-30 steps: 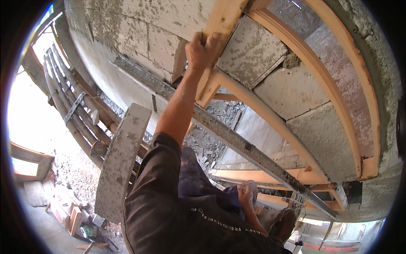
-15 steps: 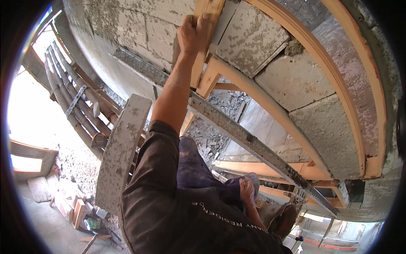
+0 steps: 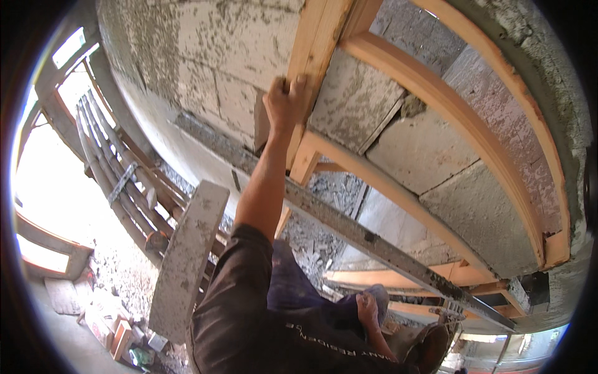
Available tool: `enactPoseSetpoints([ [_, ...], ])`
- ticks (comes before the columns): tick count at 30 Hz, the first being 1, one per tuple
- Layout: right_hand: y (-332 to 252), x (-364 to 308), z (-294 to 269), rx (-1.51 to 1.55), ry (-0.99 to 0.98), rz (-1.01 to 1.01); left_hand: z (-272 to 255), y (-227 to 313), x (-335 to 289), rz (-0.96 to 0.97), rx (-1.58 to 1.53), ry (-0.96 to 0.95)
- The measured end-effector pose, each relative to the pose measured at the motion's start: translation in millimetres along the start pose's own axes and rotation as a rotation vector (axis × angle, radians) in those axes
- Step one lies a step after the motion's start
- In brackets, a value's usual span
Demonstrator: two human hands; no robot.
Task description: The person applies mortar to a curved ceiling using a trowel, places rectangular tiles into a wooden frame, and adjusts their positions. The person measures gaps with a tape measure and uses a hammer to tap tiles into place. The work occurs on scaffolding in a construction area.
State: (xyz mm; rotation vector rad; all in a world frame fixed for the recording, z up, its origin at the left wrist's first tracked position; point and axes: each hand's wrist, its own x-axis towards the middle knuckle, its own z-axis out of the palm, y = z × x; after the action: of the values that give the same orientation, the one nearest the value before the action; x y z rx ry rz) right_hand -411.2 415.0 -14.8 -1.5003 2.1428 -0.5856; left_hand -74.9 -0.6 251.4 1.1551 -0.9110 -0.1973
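Observation:
My left hand [image 3: 285,106] is stretched up and away from me, its fingers curled round the left edge of a pale wooden post [image 3: 319,37]. A dark gap [image 3: 261,118] in the block wall [image 3: 212,40] opens beside its fingers. Lower down, my right hand [image 3: 367,310] lies on my knee in dark purple trousers [image 3: 293,290]. Its fingers look bent, and whatever may be inside them is hidden. Curved wooden frame pieces [image 3: 479,115] join the post on the right, with grey blocks [image 3: 430,149] set between them.
A mortar-stained metal bar [image 3: 367,234] slants across below the frame. At my left stands a speckled grey plank [image 3: 190,262], with bundled poles [image 3: 118,174] beyond it. Rubble [image 3: 308,234] covers the ground below. A bucket-like container [image 3: 433,346] is by my right arm.
The view has tilted upward, so the wall, frame and both hands appear lower in the picture. My left hand keeps its place on the post, and my right hand stays at the knee.

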Motion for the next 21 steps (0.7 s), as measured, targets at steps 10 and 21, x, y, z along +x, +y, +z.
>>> enactPoseSetpoints([
  [10, -6, 9, 6, 0.105, 0.011, -0.017, 3, -4, -1, 0.004, -0.125, 0.007],
  [21, -21, 18, 5, 0.128, 0.079, -0.215, -9, -11, -9, 0.051, -0.062, -0.013],
])
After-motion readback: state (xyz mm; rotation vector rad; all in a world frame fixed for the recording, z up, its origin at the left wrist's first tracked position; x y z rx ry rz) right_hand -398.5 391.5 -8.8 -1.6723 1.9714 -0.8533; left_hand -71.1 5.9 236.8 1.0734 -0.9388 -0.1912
